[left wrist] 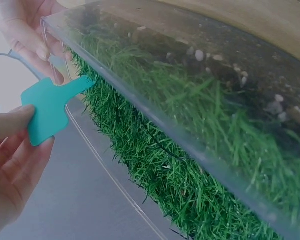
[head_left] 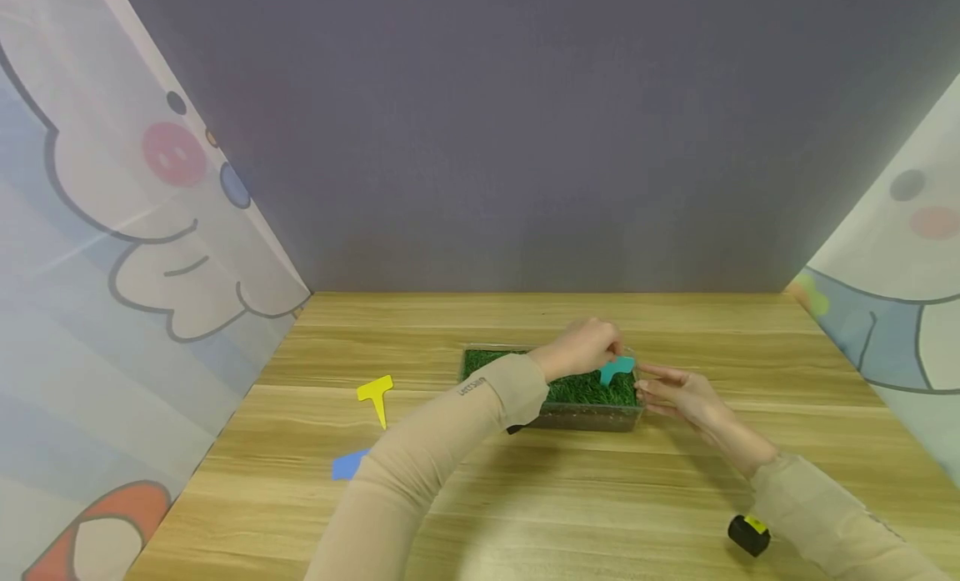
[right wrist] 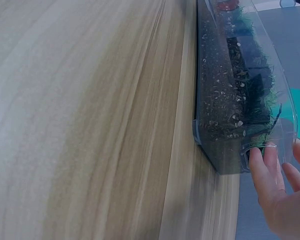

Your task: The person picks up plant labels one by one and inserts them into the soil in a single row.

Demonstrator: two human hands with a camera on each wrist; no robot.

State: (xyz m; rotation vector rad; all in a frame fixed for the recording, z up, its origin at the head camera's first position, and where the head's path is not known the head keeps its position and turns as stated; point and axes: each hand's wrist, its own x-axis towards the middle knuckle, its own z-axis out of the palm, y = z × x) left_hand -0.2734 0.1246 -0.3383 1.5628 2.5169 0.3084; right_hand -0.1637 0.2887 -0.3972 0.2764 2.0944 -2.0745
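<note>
My left hand [head_left: 581, 348] reaches over the planter box and pinches a teal T-shaped plant label [left wrist: 46, 111] by its wide head. The label's narrow stem points down into the green grass [left wrist: 140, 155] near the right end of the box. Clear walls make up the planter box [right wrist: 225, 145], with dark soil and pale pebbles showing through its side. At its right end my right hand [head_left: 693, 402] touches the end wall with fairly straight fingers, fingertips beside a small handle cutout. My left sleeve hides the box's front left part in the head view.
Left of the box lie a yellow T-shaped label [head_left: 377, 391] and a blue piece [head_left: 349, 465], partly under the left sleeve. A small black cylinder [head_left: 748, 535] with a yellow patch lies by the right sleeve. A grey wall [head_left: 540, 147] rises behind the wooden table [head_left: 585, 514].
</note>
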